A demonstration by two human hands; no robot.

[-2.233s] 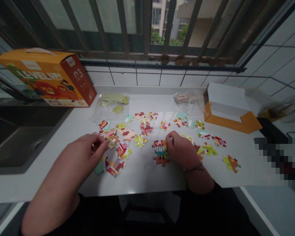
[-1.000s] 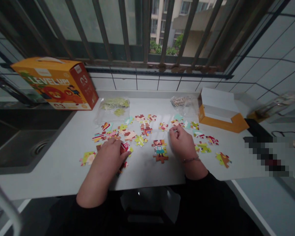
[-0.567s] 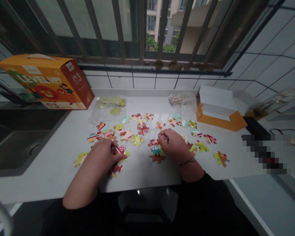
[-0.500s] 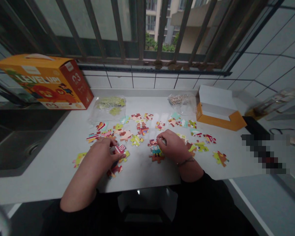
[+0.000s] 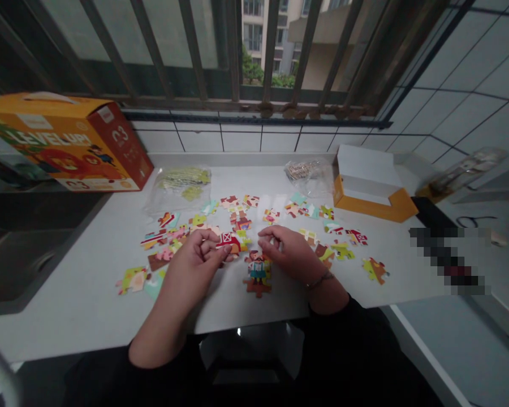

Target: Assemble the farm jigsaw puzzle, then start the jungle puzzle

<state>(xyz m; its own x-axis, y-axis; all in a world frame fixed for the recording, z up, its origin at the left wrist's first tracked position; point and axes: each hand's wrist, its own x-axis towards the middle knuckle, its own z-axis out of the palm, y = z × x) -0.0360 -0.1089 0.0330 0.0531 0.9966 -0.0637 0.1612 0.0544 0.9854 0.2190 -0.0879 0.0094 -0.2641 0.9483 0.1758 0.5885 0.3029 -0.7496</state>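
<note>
Countertop (image 5: 93,305) is filling our view, and dark sink (image 5: 63,243) is sitting at its left. LEVEL UP! box (image 5: 63,144) is standing behind the sink; open orange-and-white carton (image 5: 365,206) is lying far right. Two clear bags are resting at the back: bag of green pieces (image 5: 178,183), bag with brownish contents (image 5: 309,172).

Our left hand (image 5: 193,260) is pinching red barn piece (image 5: 227,241), thumb against fingers, just above and left of farmer section (image 5: 258,274). Our right hand (image 5: 290,254) is hovering near that section's top right, fingers curled; we're not able to tell whether they're gripping anything. Farmer section is lying flat on the counter, and loose jigsaw pieces (image 5: 341,250) are spreading around both hands.

Risks we're flagging: left wrist is hanging low, so a sideways sweep could be scattering nearby pieces; right fingertips could be nudging farmer section apart; a loose pinch could be dropping barn piece.
</note>
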